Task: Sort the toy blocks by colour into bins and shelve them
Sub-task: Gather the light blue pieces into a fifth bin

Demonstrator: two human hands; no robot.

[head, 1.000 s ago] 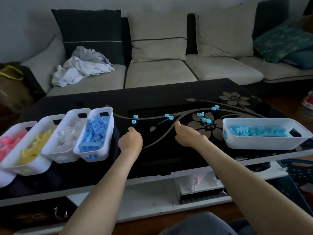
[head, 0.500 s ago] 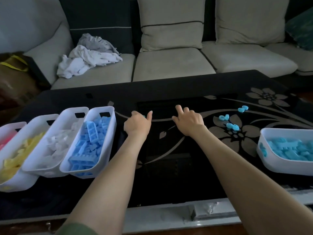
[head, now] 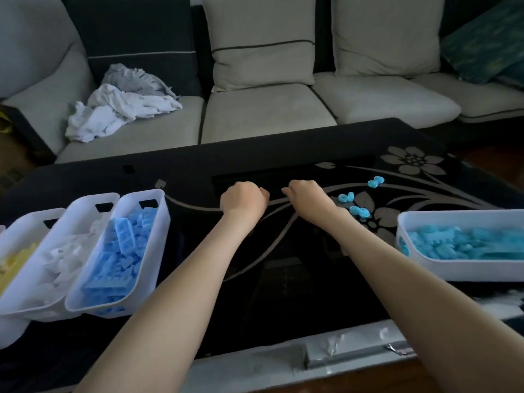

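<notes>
Fingers [head: 264, 193] curled on both left hand [head: 243, 198] and right hand [head: 309, 197], mid bench [head: 283, 296]; grip contents hidden, can't tell. Loose blue round pieces [head: 357, 211] just right of right hand. Turquoise-block bin [head: 453, 214] near right, row of sorted bins [head: 93, 198] near left.

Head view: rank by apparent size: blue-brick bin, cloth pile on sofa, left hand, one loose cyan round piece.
1. blue-brick bin and cloth pile: these look about alike, and the bin is nearer the camera, so they are not ranked.
2. left hand
3. loose cyan round piece
</notes>
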